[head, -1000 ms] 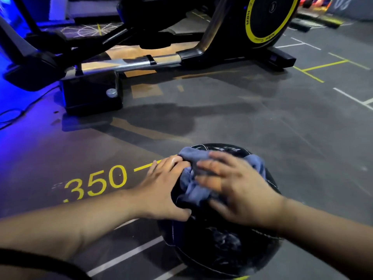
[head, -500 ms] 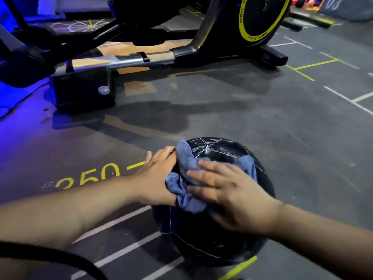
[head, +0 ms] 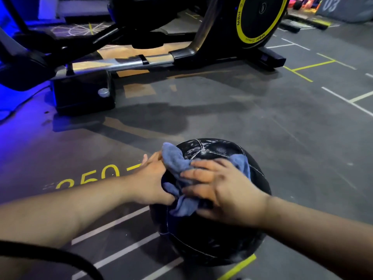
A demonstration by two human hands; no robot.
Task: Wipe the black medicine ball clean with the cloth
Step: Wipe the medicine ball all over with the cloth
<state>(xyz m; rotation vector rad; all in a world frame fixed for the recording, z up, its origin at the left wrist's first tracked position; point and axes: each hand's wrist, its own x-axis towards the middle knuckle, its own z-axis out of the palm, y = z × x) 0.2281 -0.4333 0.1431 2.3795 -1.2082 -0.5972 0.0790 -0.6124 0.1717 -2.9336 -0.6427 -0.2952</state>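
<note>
The black medicine ball (head: 210, 235) rests on the grey gym floor near the bottom centre of the head view. A crumpled blue cloth (head: 177, 164) lies over its top and near-left side. My right hand (head: 224, 188) presses flat on the cloth, fingers spread and pointing left. My left hand (head: 153, 178) cups the ball's left side, its fingers touching the cloth's edge. The ball's far top shows pale smears along the seams.
A black exercise machine (head: 141, 59) with a yellow-ringed flywheel (head: 262, 19) stands on the floor behind the ball. Yellow numbers (head: 88, 178) and white lines mark the floor. A black cable (head: 60, 261) crosses the bottom left corner.
My right hand has slid the cloth down toward me and leftward over the ball, uncovering more of the far top. The camera has tilted slightly, so the ball sits a little higher in view.
</note>
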